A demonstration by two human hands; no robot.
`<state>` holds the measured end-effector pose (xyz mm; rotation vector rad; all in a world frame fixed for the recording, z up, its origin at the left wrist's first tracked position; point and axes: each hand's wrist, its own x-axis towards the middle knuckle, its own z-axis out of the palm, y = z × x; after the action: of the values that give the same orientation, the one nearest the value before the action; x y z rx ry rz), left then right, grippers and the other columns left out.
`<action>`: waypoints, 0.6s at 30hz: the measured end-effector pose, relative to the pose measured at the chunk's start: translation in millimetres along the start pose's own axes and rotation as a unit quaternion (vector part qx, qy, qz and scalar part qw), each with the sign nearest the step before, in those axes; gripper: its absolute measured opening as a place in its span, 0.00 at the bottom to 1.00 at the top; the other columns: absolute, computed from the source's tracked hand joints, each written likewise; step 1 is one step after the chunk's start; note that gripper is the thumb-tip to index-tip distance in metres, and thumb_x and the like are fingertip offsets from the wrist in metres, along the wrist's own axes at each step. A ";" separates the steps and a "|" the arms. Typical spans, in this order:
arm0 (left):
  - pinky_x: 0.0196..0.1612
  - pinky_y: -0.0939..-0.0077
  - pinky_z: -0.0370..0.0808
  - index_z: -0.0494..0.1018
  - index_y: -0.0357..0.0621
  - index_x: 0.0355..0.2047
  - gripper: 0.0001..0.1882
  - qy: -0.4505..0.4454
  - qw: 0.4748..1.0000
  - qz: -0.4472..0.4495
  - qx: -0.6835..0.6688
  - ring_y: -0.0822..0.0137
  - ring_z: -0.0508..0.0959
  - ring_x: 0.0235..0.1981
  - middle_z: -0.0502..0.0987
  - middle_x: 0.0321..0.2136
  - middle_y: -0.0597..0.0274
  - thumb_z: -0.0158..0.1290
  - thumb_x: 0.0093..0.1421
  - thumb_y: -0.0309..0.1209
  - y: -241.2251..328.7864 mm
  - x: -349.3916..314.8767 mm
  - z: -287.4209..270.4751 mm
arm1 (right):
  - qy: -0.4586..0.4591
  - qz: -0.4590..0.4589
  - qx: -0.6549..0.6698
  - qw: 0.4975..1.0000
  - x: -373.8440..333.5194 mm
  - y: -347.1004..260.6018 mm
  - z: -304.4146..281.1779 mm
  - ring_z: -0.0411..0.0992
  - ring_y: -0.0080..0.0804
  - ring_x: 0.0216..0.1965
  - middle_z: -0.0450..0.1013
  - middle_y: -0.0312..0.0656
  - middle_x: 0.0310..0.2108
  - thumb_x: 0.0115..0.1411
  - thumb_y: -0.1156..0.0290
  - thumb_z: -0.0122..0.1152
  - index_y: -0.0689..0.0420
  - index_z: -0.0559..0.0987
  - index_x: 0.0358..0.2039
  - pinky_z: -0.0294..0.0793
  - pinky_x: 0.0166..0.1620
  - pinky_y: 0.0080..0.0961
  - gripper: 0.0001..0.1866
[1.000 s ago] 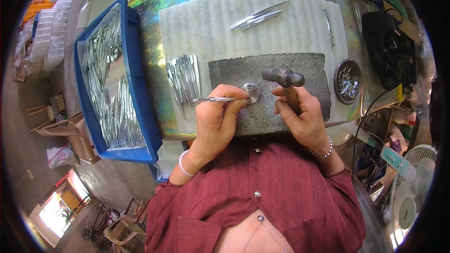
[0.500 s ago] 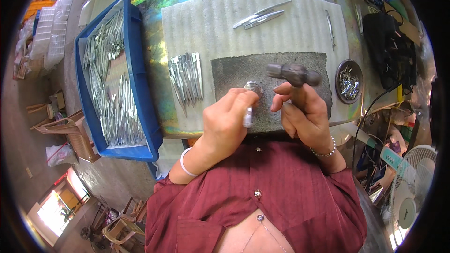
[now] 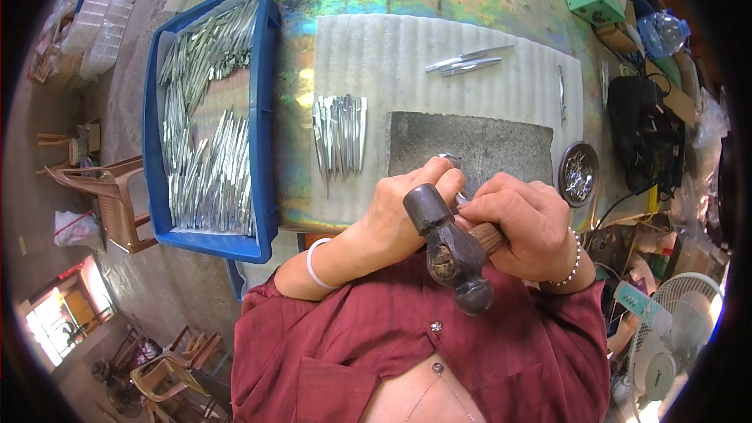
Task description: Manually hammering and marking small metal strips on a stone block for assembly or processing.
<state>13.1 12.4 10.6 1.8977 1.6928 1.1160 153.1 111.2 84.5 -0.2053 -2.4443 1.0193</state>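
Observation:
My left hand is closed over the near edge of a dark grey stone-like slab, gripping a slim silver metal piece. Most of that piece is hidden by the fingers. My right hand is wrapped around the wooden handle of a ball-peen hammer. The hammer's dark head hangs nearest me, below my left hand. My right thumb and forefinger come against the silver piece's near end, beside my left fingers. A row of slim, pointed silver pieces lies left of the slab.
A blue tray with many silver pieces stands at left. White foam sheet underlies the slab, with a few pieces at its far side. On the right sit a round dish of small metal parts, a black bag and a fan.
My right hand has come left and nearer to meet my left hand, and the hammer head has swung down toward me. The view has shifted slightly.

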 end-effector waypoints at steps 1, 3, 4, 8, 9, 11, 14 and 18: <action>0.22 0.66 0.75 0.67 0.42 0.31 0.13 0.004 1.000 0.008 -0.003 0.55 0.78 0.25 0.72 0.30 0.56 0.56 0.46 0.30 -3.0 -1.7 2.6 | -0.003 -0.003 -0.008 1.000 0.0 -0.4 0.4 0.72 0.35 0.23 0.69 0.41 0.23 0.40 0.80 0.67 0.60 0.73 0.29 0.70 0.21 0.24 0.15; 0.22 0.67 0.75 0.67 0.42 0.31 0.12 0.004 1.000 0.007 -0.002 0.56 0.78 0.24 0.72 0.29 0.57 0.55 0.46 0.29 -4.5 -2.7 1.9 | -0.006 -0.007 -0.006 1.000 0.7 -0.4 1.6 0.72 0.32 0.22 0.69 0.41 0.24 0.40 0.81 0.66 0.60 0.73 0.31 0.70 0.21 0.23 0.15; 0.22 0.68 0.74 0.67 0.43 0.31 0.11 -0.002 1.000 0.007 -0.001 0.57 0.78 0.24 0.72 0.29 0.58 0.55 0.47 0.28 -5.0 -3.2 1.7 | -0.005 -0.006 -0.001 1.000 1.0 -1.2 1.2 0.71 0.30 0.22 0.68 0.42 0.25 0.41 0.83 0.66 0.60 0.73 0.32 0.70 0.22 0.21 0.15; 0.21 0.70 0.74 0.66 0.43 0.30 0.09 0.034 0.995 0.042 0.080 0.60 0.77 0.22 0.71 0.27 0.60 0.52 0.48 0.26 -10.0 -4.9 4.7 | -0.011 0.142 0.105 0.984 -7.9 -13.1 -10.6 0.70 0.24 0.24 0.69 0.40 0.28 0.46 0.86 0.61 0.60 0.71 0.40 0.69 0.27 0.18 0.18; 0.21 0.71 0.73 0.66 0.43 0.30 0.08 0.030 0.996 0.039 0.070 0.61 0.77 0.21 0.70 0.27 0.60 0.51 0.48 0.25 -9.3 -4.8 5.0 | 0.039 0.211 0.164 0.963 -17.8 -18.3 -14.6 0.68 0.22 0.25 0.69 0.39 0.30 0.48 0.87 0.57 0.61 0.69 0.43 0.69 0.29 0.18 0.20; 0.20 0.72 0.72 0.66 0.43 0.30 0.07 0.029 0.998 0.039 0.044 0.62 0.76 0.21 0.69 0.25 0.61 0.50 0.48 0.24 -12.0 -6.5 6.7 | 0.102 0.304 0.305 0.897 -27.6 -30.4 -23.8 0.69 0.24 0.28 0.70 0.38 0.32 0.55 0.84 0.53 0.61 0.64 0.51 0.70 0.33 0.19 0.22; 0.20 0.71 0.72 0.66 0.44 0.30 0.07 0.022 0.998 0.037 0.042 0.62 0.76 0.21 0.69 0.25 0.61 0.50 0.48 0.24 -10.7 -3.6 2.9 | 0.036 0.236 0.217 0.946 -49.5 -32.7 -41.4 0.71 0.26 0.28 0.73 0.42 0.32 0.57 0.79 0.55 0.63 0.65 0.50 0.71 0.34 0.20 0.20; 0.20 0.71 0.72 0.67 0.44 0.30 0.08 0.025 0.999 0.036 0.032 0.61 0.76 0.21 0.69 0.25 0.61 0.51 0.48 0.24 -13.4 -3.7 4.5 | -0.011 0.130 0.049 0.990 -40.8 -37.5 -44.9 0.72 0.27 0.24 0.73 0.46 0.28 0.60 0.70 0.55 0.64 0.67 0.49 0.71 0.28 0.20 0.18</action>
<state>7.7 12.8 -3.0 1.9997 1.7194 1.1570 212.2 100.0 122.8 -0.4927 -2.4230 1.2546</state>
